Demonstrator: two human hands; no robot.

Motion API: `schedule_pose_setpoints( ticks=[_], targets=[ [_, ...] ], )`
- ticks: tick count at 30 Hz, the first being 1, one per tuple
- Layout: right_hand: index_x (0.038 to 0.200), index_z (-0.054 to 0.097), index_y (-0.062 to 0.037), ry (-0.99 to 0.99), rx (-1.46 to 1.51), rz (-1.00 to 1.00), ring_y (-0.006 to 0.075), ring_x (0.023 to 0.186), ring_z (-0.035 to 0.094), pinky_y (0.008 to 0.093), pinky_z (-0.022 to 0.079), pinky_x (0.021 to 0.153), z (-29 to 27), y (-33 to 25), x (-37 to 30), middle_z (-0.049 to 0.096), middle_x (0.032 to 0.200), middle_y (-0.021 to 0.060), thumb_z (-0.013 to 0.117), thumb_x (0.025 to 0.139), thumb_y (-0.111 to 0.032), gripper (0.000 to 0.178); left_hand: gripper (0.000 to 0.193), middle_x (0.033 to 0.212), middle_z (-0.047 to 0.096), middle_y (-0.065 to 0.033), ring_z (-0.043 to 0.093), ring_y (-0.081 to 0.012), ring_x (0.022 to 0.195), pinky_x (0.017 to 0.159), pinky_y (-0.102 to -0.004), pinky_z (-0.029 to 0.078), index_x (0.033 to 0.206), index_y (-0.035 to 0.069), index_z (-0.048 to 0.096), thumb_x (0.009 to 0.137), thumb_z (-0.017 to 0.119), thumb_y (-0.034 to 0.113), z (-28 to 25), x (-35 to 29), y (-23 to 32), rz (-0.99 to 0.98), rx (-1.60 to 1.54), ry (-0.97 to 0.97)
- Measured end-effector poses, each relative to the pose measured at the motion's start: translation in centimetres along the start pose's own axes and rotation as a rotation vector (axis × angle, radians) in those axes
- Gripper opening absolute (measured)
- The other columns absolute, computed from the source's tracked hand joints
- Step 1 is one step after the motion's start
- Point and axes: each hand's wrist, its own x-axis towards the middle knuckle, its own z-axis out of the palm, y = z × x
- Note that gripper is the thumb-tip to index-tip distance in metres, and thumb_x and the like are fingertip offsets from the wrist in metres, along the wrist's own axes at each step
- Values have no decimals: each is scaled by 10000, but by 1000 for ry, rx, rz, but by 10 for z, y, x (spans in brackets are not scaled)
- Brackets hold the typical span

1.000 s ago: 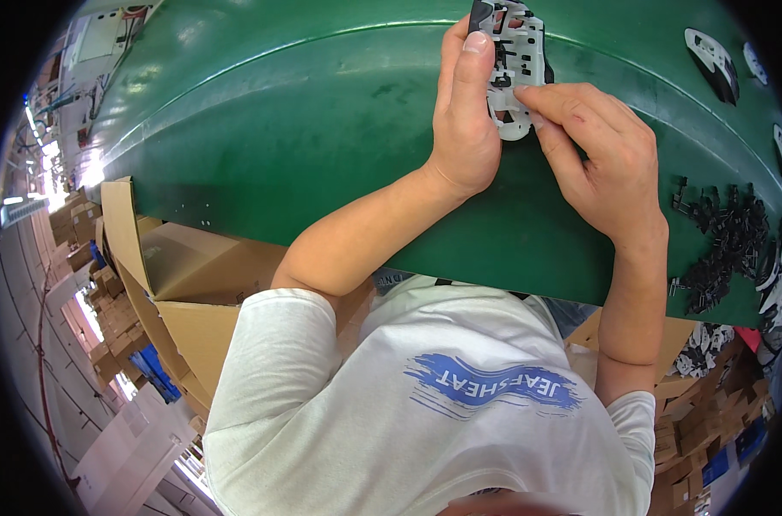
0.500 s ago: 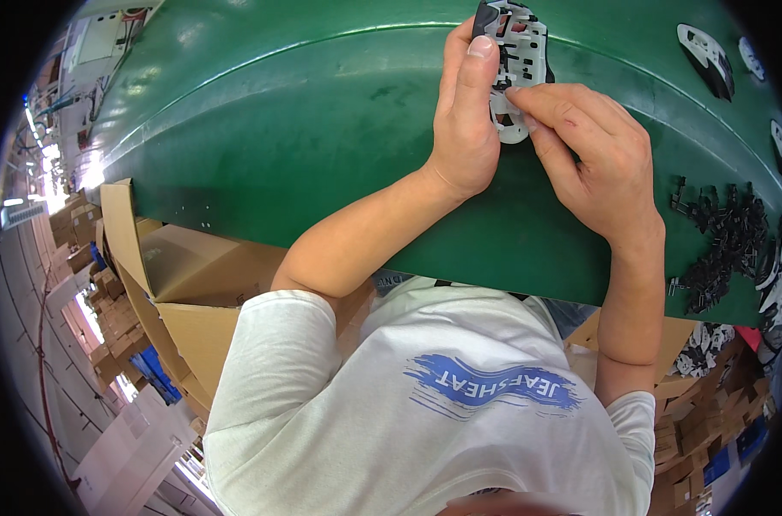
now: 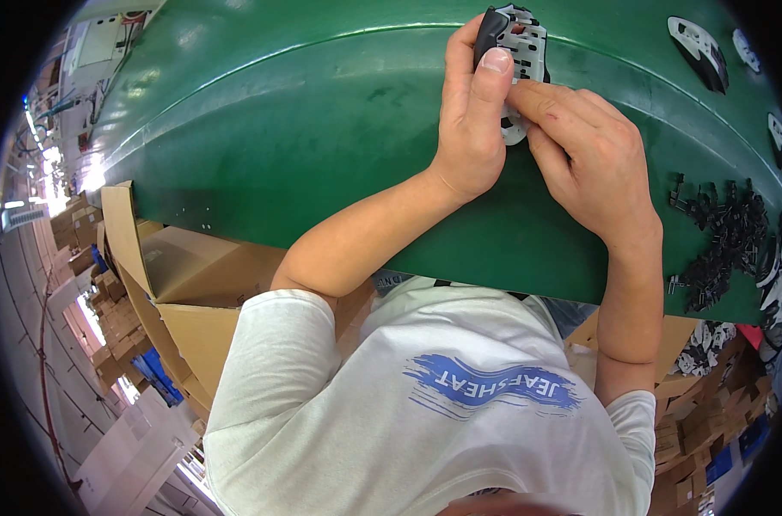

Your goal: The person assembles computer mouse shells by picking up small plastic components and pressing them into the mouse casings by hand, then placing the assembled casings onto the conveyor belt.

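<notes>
My left hand [image 3: 474,120] is closed around a black-and-white plastic shell [image 3: 528,64], with the thumb along its near side. The shell's ribbed, slotted inner face shows, and its long side stands upright in the view. My right hand [image 3: 590,150] meets the lower half of the shell, index finger and thumb drawn together at its inner face. Whatever sits between those fingertips is hidden. To the right on the green table [image 3: 339,120] lies a heap of small black plastic parts [image 3: 722,245].
Several similar shells lie at the right, one a white-and-black shell [image 3: 699,53]. An open cardboard box [image 3: 197,258] stands against the table's near edge at left. More white and black parts [image 3: 705,348] fill a box below the right edge.
My left hand has tilted the shell slightly and shifted it a little right. The right fingertips have moved in closer, covering more of the shell's lower half.
</notes>
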Motion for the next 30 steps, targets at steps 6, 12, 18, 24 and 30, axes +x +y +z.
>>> schedule_pose_setpoints(
  ticks=[6,12,18,24,30],
  targets=[
    [1144,787,-82,-22,4,14,287,888,738,402,595,792,-2,-4,0,787,1107,64,692,891,-27,275,548,1308,571,-83,540,-149,1140,1031,-331,445,1540,-4,399,1146,441,375,3,-3,-1,22,27,7],
    [1146,790,-77,-38,27,53,301,911,747,410,604,796,1,-6,-1,783,1103,75,680,883,-15,292,556,1346,601,-93,582,-162,1173,1016,-326,477,1531,19,413,1152,395,425,14,-2,7,58,112,35],
    [1140,788,-67,-54,92,85,312,893,756,410,609,767,-1,-4,-1,784,1068,96,660,892,-7,285,530,1241,556,-41,515,-97,1036,901,-270,473,1531,34,370,1156,464,396,13,-1,3,74,48,21],
    [1110,795,-63,-62,104,99,309,851,756,409,608,745,-3,-3,-1,785,1002,102,658,899,-14,257,537,1225,552,-37,514,-96,1020,883,-267,478,1541,35,361,1155,472,391,14,-3,3,88,67,0],
    [1085,803,-70,-17,92,61,297,836,756,398,604,735,-2,1,0,788,975,95,672,888,-23,242,546,1245,553,-47,524,-101,1038,893,-272,481,1548,36,363,1153,477,396,6,2,-3,88,68,-68]
  ],
)
